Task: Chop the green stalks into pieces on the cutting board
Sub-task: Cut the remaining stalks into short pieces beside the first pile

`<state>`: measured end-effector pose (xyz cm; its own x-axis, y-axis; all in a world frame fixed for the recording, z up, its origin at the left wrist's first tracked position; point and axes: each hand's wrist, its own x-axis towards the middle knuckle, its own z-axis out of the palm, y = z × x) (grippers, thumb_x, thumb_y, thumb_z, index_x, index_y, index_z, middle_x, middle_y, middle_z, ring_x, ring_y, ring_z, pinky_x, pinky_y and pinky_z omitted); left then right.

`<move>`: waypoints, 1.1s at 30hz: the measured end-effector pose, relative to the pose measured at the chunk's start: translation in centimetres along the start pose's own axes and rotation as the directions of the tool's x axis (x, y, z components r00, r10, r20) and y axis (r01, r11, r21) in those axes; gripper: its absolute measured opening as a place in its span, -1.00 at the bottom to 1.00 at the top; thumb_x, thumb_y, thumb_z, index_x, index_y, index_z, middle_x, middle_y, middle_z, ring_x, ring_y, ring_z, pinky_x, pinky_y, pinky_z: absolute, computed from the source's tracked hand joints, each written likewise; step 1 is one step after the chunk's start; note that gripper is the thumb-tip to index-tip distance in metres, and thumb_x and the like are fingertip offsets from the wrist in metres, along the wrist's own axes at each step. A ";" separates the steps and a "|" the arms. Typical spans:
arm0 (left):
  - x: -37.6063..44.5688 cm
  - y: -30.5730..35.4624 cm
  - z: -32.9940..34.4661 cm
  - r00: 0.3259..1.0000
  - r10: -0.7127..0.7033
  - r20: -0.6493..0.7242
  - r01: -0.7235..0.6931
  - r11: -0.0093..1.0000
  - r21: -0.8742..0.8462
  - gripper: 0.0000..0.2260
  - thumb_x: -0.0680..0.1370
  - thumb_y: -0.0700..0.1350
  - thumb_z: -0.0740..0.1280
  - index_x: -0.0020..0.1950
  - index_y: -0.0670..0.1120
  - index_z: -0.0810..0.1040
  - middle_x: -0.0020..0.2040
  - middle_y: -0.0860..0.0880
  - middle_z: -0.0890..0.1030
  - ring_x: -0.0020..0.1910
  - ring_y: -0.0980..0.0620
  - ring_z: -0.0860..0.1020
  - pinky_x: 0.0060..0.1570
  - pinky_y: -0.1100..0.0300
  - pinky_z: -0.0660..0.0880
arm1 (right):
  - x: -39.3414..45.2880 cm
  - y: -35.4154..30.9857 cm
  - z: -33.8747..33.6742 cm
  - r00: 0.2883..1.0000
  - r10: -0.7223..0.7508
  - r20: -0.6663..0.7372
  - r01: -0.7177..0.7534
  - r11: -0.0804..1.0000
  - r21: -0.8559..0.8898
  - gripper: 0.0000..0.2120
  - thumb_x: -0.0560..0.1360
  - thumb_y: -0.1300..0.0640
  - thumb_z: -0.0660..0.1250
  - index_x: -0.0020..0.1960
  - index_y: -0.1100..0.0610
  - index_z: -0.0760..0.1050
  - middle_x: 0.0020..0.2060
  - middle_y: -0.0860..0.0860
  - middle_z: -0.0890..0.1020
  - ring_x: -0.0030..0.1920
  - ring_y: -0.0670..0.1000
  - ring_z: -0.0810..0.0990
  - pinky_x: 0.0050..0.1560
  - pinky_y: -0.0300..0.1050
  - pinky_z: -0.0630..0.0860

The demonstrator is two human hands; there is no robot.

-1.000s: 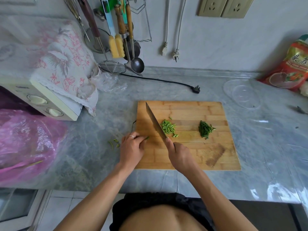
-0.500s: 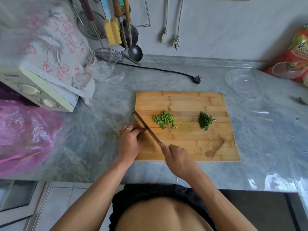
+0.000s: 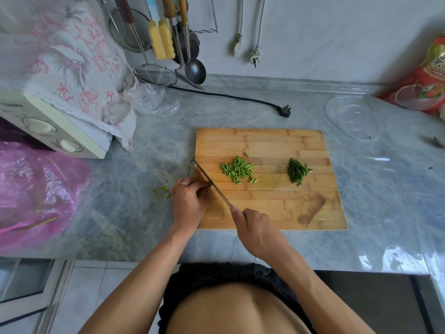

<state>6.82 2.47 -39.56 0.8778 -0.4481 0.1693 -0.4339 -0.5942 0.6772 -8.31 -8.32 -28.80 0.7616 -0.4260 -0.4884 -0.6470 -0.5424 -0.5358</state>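
A wooden cutting board (image 3: 265, 141) lies on the marble counter. At its middle sits a heap of light green stalk pieces (image 3: 238, 170), with a smaller heap of dark green chopped bits (image 3: 297, 171) to the right. My left hand (image 3: 190, 201) pinches a short green stalk end (image 3: 212, 182) at the board's left edge. My right hand (image 3: 255, 227) grips the knife (image 3: 209, 183) handle, and the blade lies edge-down across the stalk end beside my left fingers.
A few green scraps (image 3: 162, 192) lie on the counter left of the board. A pink plastic bag (image 3: 36, 191) and a cloth-covered appliance (image 3: 60, 112) fill the left side. A black plug (image 3: 284, 110), clear bowls (image 3: 354, 119) and a red packet (image 3: 426, 88) stand behind.
The knife swung left from the light green heap and came down on the stalk end at my left fingers. The light green heap grew wider.
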 end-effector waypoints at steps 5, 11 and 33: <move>-0.2 0.0 0.2 1.000 -0.014 -0.025 0.014 1.000 0.000 -0.89 0.46 -0.10 0.43 -0.07 -0.03 0.73 -0.12 0.02 0.67 -0.08 -0.08 0.57 0.00 -0.08 0.47 | 0.1 -0.1 0.6 1.000 0.005 -0.007 -0.006 1.000 -0.012 -0.21 0.33 -0.43 -0.33 -0.07 0.13 0.41 -0.31 0.01 0.43 -0.37 -0.07 0.33 -0.16 -0.14 0.38; -0.3 0.4 0.2 0.999 -0.025 -0.029 0.024 1.000 -0.003 -0.86 0.43 -0.16 0.42 -0.06 -0.05 0.73 -0.14 -0.02 0.65 -0.09 -0.11 0.54 -0.03 -0.10 0.49 | 0.7 -0.3 0.8 1.000 -0.004 0.028 0.005 0.999 -0.039 -0.28 0.38 -0.40 -0.32 -0.09 0.11 0.37 -0.32 0.01 0.40 -0.37 -0.08 0.31 -0.38 -0.23 0.24; -0.8 0.7 -0.2 1.000 0.019 0.004 -0.019 0.996 0.088 -0.92 0.49 -0.15 0.47 -0.04 -0.05 0.73 -0.09 0.01 0.64 -0.09 -0.11 0.55 -0.03 -0.05 0.46 | 2.2 -0.1 0.4 0.995 0.082 -0.059 -0.059 0.945 0.322 -0.44 0.63 -0.23 -0.08 -0.28 0.14 0.39 -0.45 0.04 0.48 -0.48 0.04 0.46 -0.51 -0.06 0.48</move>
<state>5.88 2.50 -39.05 0.8687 -0.4620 0.1787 -0.4665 -0.6419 0.6085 -6.56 -8.93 -30.09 0.7066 -0.5109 -0.4896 -0.6683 -0.2545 -0.6990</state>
